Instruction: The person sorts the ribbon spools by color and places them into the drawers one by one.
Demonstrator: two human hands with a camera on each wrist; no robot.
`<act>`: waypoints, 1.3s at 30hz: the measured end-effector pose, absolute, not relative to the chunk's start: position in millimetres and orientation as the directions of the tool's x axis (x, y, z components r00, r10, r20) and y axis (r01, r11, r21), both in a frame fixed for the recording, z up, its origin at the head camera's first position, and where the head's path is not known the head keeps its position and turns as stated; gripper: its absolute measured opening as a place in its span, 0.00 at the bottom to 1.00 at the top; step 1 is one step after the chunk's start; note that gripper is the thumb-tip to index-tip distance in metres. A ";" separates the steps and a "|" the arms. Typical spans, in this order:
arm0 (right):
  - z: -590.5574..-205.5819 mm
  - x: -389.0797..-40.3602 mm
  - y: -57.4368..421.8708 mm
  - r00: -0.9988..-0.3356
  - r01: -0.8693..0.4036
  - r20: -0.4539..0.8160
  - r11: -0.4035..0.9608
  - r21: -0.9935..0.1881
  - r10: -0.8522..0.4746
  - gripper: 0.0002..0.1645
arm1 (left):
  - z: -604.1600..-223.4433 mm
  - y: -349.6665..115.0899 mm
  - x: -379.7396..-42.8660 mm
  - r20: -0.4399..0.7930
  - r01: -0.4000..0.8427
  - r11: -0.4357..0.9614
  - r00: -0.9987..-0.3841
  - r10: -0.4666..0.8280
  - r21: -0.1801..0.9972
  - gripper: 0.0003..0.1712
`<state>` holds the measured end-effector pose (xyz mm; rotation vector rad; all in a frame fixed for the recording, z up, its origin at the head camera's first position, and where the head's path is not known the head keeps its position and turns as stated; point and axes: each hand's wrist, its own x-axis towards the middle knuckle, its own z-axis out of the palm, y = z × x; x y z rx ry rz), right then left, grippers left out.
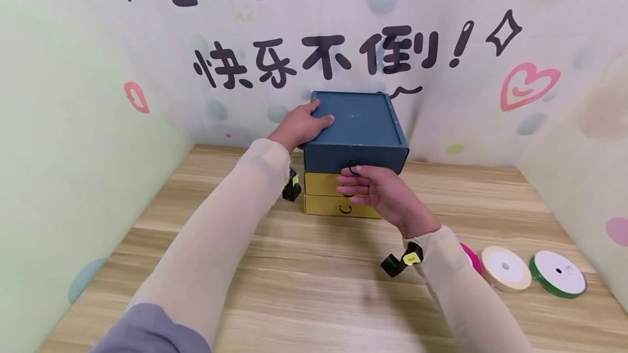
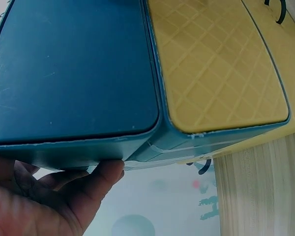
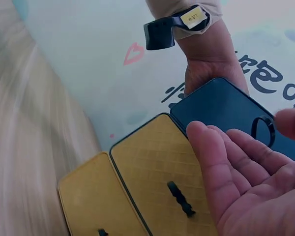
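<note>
Left hand [image 1: 301, 124] grips the blue drawer box [image 1: 355, 116] at its left edge, thumb over the top, fingers down the side; I'd brace firmly here so it can't skid. Left arm reaches long. Box sits atop yellow drawers [image 1: 321, 183]. Its black pull loop [image 3: 273, 132] probably wants a straight, level draw. Right hand [image 1: 387, 192]: palm turned in, fingers loosely extended, grasping nothing I can see; loop contact I can't tell. Right forearm slants in beside ribbon spools [image 1: 505, 268].
</note>
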<state>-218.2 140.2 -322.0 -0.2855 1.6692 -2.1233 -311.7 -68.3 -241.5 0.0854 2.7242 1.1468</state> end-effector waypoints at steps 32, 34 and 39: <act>-330.1 -218.4 134.8 -0.856 0.178 -0.049 -0.203 -0.963 -0.515 0.25 | -244.6 -68.1 -315.5 -0.181 -0.025 0.705 -0.972 0.148 0.709 0.43; -330.3 -217.2 134.7 -0.856 0.172 -0.048 -0.197 -0.965 -0.515 0.25 | -244.2 -68.3 -314.5 -0.177 -0.020 0.706 -0.973 0.151 0.708 0.43; -333.3 -213.1 134.7 -0.858 0.169 -0.051 -0.187 -0.968 -0.511 0.24 | -244.1 -68.8 -312.5 -0.163 -0.001 0.708 -0.973 0.161 0.706 0.43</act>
